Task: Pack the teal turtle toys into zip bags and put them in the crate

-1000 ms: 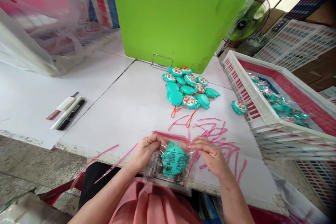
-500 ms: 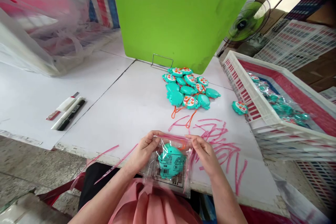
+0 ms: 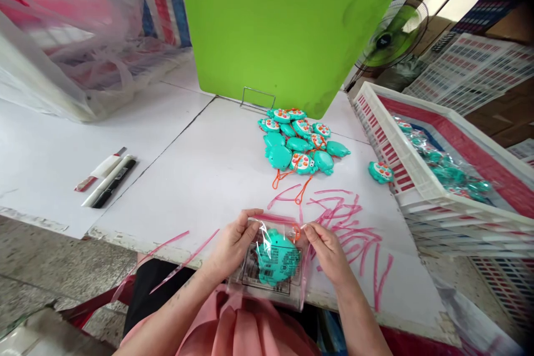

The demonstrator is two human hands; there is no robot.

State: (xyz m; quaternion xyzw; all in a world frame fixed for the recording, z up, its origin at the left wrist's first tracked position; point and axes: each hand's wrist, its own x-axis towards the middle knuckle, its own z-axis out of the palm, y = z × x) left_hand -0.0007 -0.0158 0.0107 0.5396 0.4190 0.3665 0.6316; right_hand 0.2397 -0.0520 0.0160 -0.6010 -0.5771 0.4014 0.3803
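A clear plastic bag (image 3: 267,287) with printed text and a pink strip along its top hangs between my hands at the table's front edge. Inside it lies a turquoise animal-shaped toy (image 3: 278,258) with an orange cord near the bag's upper right. My left hand (image 3: 237,242) pinches the upper left corner of the bag. At the upper right corner, my right hand (image 3: 325,242) grips the bag between thumb and fingers. Farther back on the table is a pile of similar turquoise toys (image 3: 298,144), some showing white faces with coloured buttons. One more toy (image 3: 380,172) lies apart by the crate.
On the right stands a white plastic crate (image 3: 442,192) holding bagged toys. A green board (image 3: 283,28) rises behind the pile, with a wire stand (image 3: 257,98) at its foot. A cutter (image 3: 100,169) and a black-and-white marker (image 3: 110,182) lie left. Pink strips (image 3: 354,228) litter the tabletop.
Both hands still hold the bag. Its right corner and my right hand have dropped slightly, and the toy inside has shifted a little to the right.
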